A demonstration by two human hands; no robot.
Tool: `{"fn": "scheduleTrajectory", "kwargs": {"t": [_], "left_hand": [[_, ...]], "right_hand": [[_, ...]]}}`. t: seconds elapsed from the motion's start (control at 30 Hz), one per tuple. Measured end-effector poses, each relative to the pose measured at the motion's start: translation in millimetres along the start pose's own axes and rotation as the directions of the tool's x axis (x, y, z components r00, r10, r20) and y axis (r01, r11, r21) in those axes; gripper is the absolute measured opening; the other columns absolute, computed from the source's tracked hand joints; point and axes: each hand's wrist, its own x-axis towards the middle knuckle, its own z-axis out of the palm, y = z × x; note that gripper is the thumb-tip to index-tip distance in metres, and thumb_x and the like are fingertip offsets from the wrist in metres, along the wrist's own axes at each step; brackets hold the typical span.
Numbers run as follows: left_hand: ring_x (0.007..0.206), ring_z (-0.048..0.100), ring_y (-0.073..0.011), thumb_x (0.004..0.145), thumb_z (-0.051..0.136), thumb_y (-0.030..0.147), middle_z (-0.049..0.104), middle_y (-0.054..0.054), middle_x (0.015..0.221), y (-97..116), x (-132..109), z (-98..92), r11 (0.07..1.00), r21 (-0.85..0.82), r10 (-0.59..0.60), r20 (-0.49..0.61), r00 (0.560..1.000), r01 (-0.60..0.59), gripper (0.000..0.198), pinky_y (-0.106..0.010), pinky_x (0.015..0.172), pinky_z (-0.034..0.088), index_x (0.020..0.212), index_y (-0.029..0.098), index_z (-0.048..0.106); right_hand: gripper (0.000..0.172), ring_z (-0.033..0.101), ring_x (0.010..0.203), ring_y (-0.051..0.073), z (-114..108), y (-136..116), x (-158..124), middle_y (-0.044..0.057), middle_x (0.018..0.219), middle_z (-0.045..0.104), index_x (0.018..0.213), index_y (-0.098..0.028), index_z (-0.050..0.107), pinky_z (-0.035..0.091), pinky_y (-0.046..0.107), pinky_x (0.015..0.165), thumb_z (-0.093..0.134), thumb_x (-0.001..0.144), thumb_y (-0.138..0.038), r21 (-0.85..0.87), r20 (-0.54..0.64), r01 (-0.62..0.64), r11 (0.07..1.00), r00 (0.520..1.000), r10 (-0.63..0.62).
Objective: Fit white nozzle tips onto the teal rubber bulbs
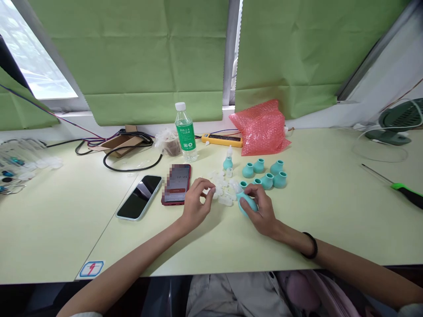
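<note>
My right hand [262, 209] is wrapped around a teal rubber bulb [245, 202], its neck tilted up and to the left. At the left edge of a loose pile of small translucent plastic pieces [225, 201], my left hand [200, 200] has thumb and index finger pinched together. What lies between those fingertips is too small to make out. Several more teal bulbs [276, 167] stand open-necked beyond my right hand. Behind the pile, one teal bulb with a clear tip [228, 162] stands upright.
Two phones, one pale-cased [140, 198] and one red-cased [177, 185], lie left of my hands. Farther back are a water bottle [186, 134], a yellow tool [221, 140], a pink bubble-wrap bag [262, 127] and black cable [112, 169]. A screwdriver [405, 191] lies right.
</note>
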Motion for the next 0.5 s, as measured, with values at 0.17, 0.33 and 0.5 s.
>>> {"fn": "scheduleTrajectory", "kwargs": {"t": [0.17,0.33,0.5], "left_hand": [[0.075,0.038,-0.0165,0.075,0.046,0.019,0.050,-0.006,0.075,-23.0,-0.9,7.9,0.934,0.342,0.064,0.128,0.990,-0.105,0.012,-0.026,0.054,0.041,0.075,0.016,0.057],[0.074,0.035,-0.0172,0.075,0.045,0.017,0.050,-0.007,0.076,-33.4,-0.5,11.7,0.877,0.443,0.097,0.211,0.973,-0.184,0.015,-0.027,0.056,0.039,0.075,0.016,0.060],[0.071,0.036,-0.0162,0.077,0.042,0.017,0.050,-0.007,0.074,-35.7,-1.0,12.6,0.905,0.397,0.053,0.247,0.968,-0.151,0.019,-0.027,0.056,0.040,0.084,0.015,0.060]], "right_hand": [[0.024,0.047,0.070,0.014,2.2,-1.6,0.2,0.002,0.076,0.045,0.084,-0.021,0.037,0.042,0.028,0.061,0.052,0.065,-0.018,0.032,0.000,0.107,0.994,0.994,-0.107],[0.025,0.047,0.077,0.015,1.9,-1.4,3.0,0.003,0.083,0.046,0.087,-0.021,0.041,0.042,0.029,0.067,0.055,0.066,-0.019,0.060,-0.032,0.022,0.998,0.999,-0.020],[0.024,0.048,0.076,0.015,3.7,2.9,1.4,0.004,0.087,0.045,0.090,-0.021,0.040,0.043,0.029,0.067,0.052,0.069,-0.022,0.108,-0.033,-0.022,0.994,0.999,0.026]]}}
